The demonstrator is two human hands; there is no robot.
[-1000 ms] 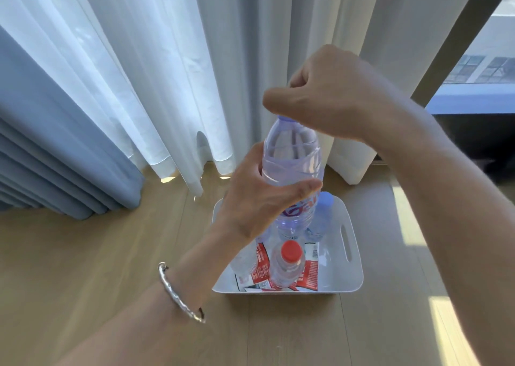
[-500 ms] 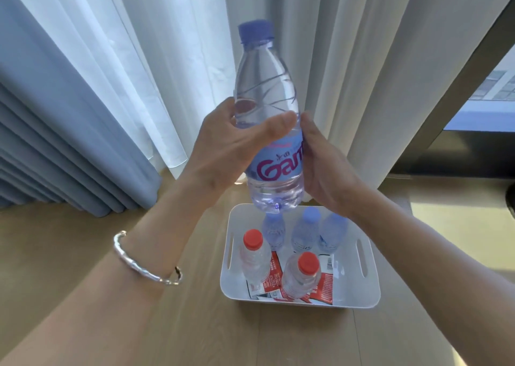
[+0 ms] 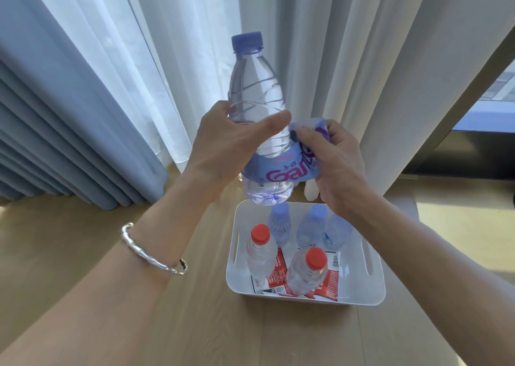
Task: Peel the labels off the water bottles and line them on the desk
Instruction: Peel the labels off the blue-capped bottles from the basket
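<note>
Curtains (image 3: 306, 59) hang behind; the left hand (image 3: 223, 148) grips the upright bottle (image 3: 256, 87) mid-body, and the right hand (image 3: 340, 170) pinches the label (image 3: 281, 170) by its lifted end on the bottle's right.

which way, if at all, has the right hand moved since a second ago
Yes. The right hand has dropped from the cap toward the white bin, and now pinches the blue label of the bottle in the left hand.

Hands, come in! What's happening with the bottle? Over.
Left hand grips bottle. Right hand pinches label, partly off. Nothing in the way.
</note>
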